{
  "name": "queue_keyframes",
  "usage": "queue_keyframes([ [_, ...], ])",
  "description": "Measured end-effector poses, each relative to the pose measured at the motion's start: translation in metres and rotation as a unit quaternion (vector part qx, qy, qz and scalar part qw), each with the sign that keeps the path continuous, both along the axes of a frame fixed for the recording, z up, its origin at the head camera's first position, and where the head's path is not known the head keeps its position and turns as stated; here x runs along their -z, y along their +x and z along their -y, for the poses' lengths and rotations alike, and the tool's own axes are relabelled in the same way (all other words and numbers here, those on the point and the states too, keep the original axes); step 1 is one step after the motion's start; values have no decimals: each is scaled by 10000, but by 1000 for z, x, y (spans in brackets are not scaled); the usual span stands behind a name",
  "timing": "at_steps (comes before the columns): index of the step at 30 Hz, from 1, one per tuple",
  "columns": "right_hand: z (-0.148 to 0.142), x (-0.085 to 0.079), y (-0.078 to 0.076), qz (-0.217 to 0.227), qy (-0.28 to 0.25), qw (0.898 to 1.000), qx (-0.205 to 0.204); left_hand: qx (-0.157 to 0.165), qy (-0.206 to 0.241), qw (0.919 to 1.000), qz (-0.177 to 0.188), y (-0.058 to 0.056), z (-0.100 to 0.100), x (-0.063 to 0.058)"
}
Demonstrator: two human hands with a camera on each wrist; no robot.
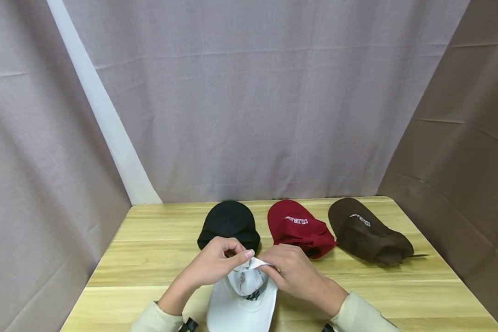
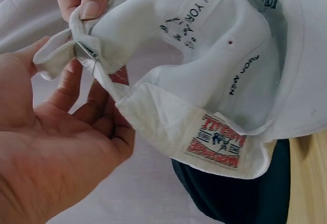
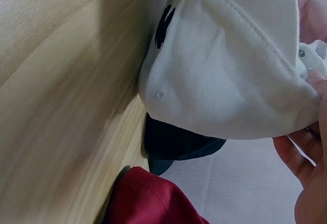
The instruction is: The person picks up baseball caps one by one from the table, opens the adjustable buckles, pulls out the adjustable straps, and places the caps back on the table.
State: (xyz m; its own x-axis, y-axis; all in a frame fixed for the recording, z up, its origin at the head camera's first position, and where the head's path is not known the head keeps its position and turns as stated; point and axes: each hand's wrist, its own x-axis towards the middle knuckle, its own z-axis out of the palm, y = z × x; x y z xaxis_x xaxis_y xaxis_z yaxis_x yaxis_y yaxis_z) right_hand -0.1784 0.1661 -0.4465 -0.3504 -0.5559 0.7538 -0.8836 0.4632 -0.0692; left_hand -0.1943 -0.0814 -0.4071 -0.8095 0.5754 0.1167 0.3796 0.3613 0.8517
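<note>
A white baseball cap is held up by its back strap, with the brim toward the near side. My left hand pinches the loose strap end beside a metal buckle. Close to it, my right hand grips the cap's back edge by the strap, thumb on top in the left wrist view. Printed tape and a red and blue label show inside the crown. The right wrist view has the crown's outer side, with the right fingers under its edge.
Behind the hands, a black cap, a dark red cap and a dark brown cap lie in a row on the wooden table. Grey curtains hang behind the far edge and along both sides.
</note>
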Motion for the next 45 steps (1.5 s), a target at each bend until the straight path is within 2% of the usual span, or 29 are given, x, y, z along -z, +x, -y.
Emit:
queue_keyframes([
  [5,1,1,-1,-113,35,9999,-2,-90,-327,9994,82,3,-1,-3],
  [10,2,1,-1,-165,43,9999,3,-134,-386,9991,100,6,-3,-2],
  [17,3,-1,-1,-31,13,10000,-81,0,-7,9999,151,5,-3,-1],
  [23,2,-2,-2,38,27,9999,-89,22,44,9994,356,5,-3,-1],
  [28,2,-1,-2,23,15,9999,-100,74,45,9994,324,3,-3,0],
  [36,-1,1,-4,92,-10,9999,-87,134,395,9984,373,1,-2,6],
  [45,-4,3,-5,183,-54,9998,-50,195,568,9967,555,1,0,9],
])
